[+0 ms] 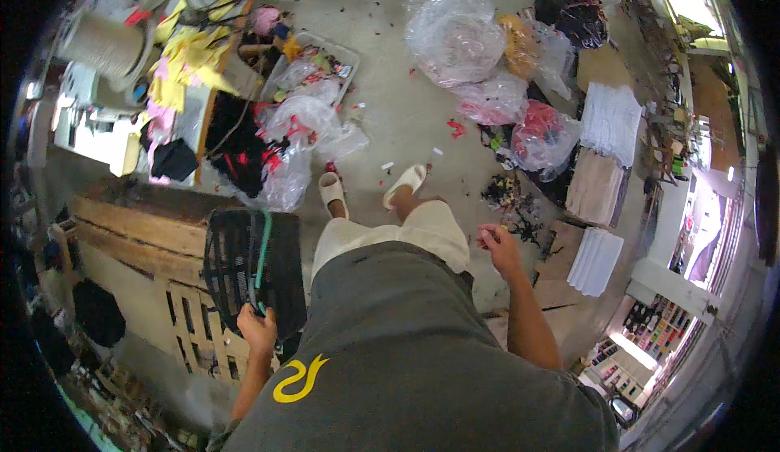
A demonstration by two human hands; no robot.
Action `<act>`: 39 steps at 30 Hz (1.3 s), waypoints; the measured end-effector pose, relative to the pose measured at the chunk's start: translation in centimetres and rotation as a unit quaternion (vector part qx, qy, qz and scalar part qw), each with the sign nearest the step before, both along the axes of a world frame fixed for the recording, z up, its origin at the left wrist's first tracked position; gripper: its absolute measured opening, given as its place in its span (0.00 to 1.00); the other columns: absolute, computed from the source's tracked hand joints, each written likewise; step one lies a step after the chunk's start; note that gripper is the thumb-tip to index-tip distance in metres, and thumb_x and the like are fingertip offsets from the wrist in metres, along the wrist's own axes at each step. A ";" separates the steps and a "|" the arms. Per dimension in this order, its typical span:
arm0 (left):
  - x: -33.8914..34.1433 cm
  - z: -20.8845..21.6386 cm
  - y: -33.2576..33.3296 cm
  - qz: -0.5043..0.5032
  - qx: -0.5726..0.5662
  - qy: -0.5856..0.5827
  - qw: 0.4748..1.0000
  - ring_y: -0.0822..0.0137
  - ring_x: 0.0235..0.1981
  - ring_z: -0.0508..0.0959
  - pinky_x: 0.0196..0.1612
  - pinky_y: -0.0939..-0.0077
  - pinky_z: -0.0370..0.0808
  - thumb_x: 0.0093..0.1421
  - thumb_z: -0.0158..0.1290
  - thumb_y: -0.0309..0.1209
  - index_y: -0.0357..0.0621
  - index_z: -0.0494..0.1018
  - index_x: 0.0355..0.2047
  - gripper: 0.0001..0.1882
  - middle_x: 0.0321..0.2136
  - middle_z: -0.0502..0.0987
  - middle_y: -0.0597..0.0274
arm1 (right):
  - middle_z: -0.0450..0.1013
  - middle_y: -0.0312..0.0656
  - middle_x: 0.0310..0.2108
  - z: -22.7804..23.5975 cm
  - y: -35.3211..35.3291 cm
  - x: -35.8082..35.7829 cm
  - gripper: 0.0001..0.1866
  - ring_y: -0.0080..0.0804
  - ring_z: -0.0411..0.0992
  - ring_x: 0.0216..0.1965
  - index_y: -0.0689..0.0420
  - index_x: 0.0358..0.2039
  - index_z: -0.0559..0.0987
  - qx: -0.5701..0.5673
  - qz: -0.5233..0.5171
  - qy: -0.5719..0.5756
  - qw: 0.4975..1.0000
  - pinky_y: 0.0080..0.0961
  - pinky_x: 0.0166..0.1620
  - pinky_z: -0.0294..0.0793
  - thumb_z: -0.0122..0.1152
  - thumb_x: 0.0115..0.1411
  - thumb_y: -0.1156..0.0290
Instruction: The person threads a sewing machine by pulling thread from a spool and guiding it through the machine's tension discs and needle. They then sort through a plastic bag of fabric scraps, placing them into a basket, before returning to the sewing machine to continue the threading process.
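Observation:
At the left, my left hand [257, 327] is closed round the near end of a green strap [264, 249]. The strap runs along a black slatted plastic basket [231, 249], which hangs or stands beside my left leg; whether it touches the floor I cannot tell. On the other side, my right hand [499, 249] is held out past my right leg, its fingers loosely bent and apart, with nothing visible in them. Dark scraps [513, 202] lie on the floor just beyond that hand.
Clear plastic bags [459, 34] lie ahead on the right, near white folded stacks [609, 123]. Ahead on the left are a scrap-filled tray [345, 66], more plastic bags [305, 123] and a table with yellow cloth [183, 58]. Wooden pallets [146, 233] stand at the left.

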State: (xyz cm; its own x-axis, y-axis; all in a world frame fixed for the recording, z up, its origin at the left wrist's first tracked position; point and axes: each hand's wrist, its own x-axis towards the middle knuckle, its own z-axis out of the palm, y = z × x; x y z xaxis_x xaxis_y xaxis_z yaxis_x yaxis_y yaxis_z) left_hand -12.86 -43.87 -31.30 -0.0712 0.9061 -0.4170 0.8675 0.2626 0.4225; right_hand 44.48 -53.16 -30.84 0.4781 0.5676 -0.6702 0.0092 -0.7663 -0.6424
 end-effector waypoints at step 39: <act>72.0 -57.9 24.0 -0.128 -0.135 0.056 0.981 0.55 0.45 0.79 0.46 0.61 0.80 0.44 0.66 0.28 0.49 0.75 0.50 0.29 0.45 0.77 0.60 | 0.78 0.46 0.39 -62.9 47.0 69.2 0.19 0.43 0.75 0.41 0.57 0.41 0.81 -0.300 0.860 -0.056 0.409 0.41 0.48 0.73 0.58 0.58 0.56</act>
State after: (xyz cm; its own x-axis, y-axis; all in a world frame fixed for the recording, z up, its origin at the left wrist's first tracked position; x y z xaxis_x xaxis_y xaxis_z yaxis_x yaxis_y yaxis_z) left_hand 59.19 -19.85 -89.20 0.0844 0.7574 -0.6474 0.9567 0.1200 0.2650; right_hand 113.65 -6.20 -93.75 -0.2352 -0.1225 -0.9642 0.8696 0.4167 -0.2651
